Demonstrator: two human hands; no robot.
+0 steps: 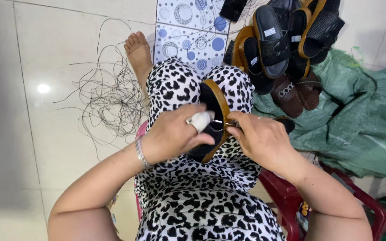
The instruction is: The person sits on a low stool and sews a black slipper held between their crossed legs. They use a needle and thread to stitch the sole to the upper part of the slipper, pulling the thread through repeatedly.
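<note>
Sitting on a red plastic chair in a black-and-white spotted dress, the person holds a black sandal with a tan sole edge on the lap. The left hand wraps its grip around the near end of the sandal, fingers pressed shut on it; its forefinger wears a white wrap, and a silver bracelet sits at the wrist. Just right of that grip, the right hand pinches a thin needle at the sandal's sole edge, fingertips pressed together on it. The sandal stands tilted on its edge between the two hands, its toe pointing away over the knees.

Left of the grip and farther out, a loose tangle of dark thread lies on the pale tiled floor, beside a bare foot. Right of the grip spreads a green sack. Beyond it, farthest off, a pile of black and brown sandals rests partly on a patterned tile with blue circles.
</note>
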